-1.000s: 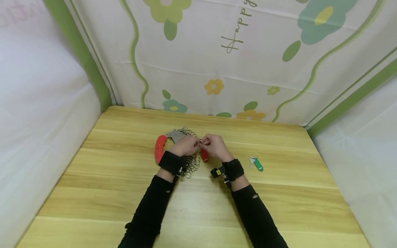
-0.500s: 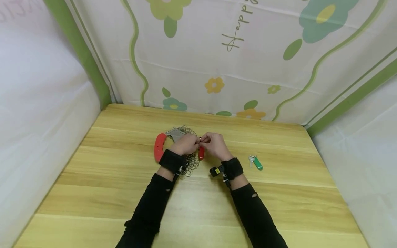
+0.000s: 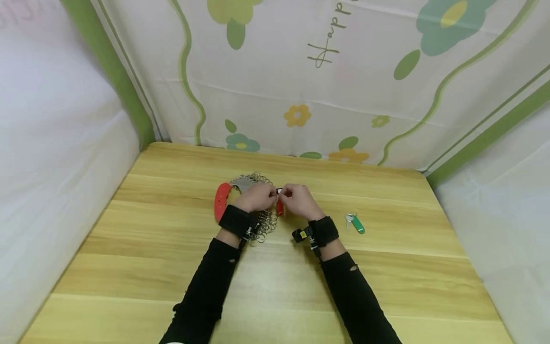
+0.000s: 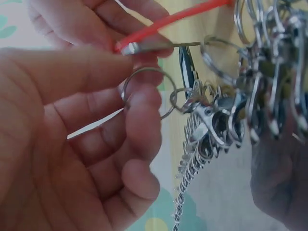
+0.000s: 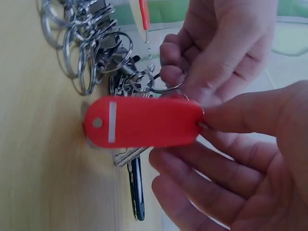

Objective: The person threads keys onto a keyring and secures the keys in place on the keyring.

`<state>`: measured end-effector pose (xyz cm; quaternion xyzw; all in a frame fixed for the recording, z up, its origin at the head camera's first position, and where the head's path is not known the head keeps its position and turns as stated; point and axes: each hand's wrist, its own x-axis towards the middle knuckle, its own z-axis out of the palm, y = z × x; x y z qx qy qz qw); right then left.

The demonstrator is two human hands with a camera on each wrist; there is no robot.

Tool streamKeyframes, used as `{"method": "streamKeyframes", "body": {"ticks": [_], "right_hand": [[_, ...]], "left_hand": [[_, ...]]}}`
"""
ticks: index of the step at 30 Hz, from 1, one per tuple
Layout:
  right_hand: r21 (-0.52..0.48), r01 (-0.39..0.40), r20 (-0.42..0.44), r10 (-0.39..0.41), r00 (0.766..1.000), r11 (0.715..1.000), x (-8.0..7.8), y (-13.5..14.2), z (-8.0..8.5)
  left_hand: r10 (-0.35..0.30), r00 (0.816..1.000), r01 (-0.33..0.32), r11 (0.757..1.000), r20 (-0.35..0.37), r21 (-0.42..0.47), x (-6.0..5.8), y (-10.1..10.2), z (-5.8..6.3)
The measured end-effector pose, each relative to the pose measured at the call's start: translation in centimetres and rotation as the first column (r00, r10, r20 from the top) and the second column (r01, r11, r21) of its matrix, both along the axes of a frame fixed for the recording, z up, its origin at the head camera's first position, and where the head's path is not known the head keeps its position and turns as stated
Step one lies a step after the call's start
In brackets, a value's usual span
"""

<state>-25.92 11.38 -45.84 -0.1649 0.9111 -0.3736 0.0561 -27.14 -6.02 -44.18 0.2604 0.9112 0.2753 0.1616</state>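
My left hand (image 3: 259, 197) pinches a wire split ring (image 4: 126, 89) between thumb and fingers. Through a small link, that ring joins the metal clips (image 4: 211, 122) of a key-ring holder with a red handle (image 3: 222, 202). Close against it, my right hand (image 3: 301, 199) pinches the ring end of a red key tag (image 5: 144, 122). A silver key (image 5: 127, 155) shows behind the tag, partly hidden by it. In the left wrist view the tag is edge-on, with the key alongside. The fingertips of both hands nearly meet, hiding much of the rings in the head view.
A green key tag (image 3: 357, 223) with a silver key (image 3: 349, 220) lies on the wooden table (image 3: 386, 286) to the right. A slim dark object (image 5: 137, 187) lies just beyond the hands. Several loose rings (image 3: 267, 222) spread from the holder under my left wrist.
The red tag has swung from a slant to hang straighter and sits slightly further back. Both hands keep their grips almost in place. More of the dark object shows beyond the fingertips.
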Motion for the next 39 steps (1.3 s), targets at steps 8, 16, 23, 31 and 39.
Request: {"method": "streamKeyframes", "body": {"ticks": [8, 16, 23, 31, 39], "right_hand": [[-0.1, 0.1, 0.111, -0.089, 0.99, 0.99, 0.0, 0.2, 0.2], [-0.172, 0.161, 0.265, -0.111, 0.958, 0.972, -0.1, 0.3, 0.1], [-0.162, 0.183, 0.295, -0.129, 0.947, 0.97, 0.1, 0.0, 0.2], [-0.005, 0.08, 0.147, -0.078, 0.986, 0.997, 0.5, -0.6, 0.5], [0.035, 0.014, 0.128, -0.019, 0.992, 0.999, 0.9, -1.0, 0.5]], "left_hand": [[-0.044, 0.999, 0.044, 0.999, 0.015, -0.014, -0.2, -0.1, 0.4], [-0.049, 0.999, 0.049, 0.999, -0.013, 0.012, 0.0, -0.3, 0.3], [-0.031, 0.999, 0.032, 0.999, -0.028, 0.023, 0.0, -0.4, 0.1], [-0.034, 0.998, 0.035, 0.999, -0.055, 0.02, -0.1, -0.4, 0.1], [-0.002, 1.0, 0.003, 1.0, -0.027, 0.004, 0.0, -0.3, 0.3]]}}
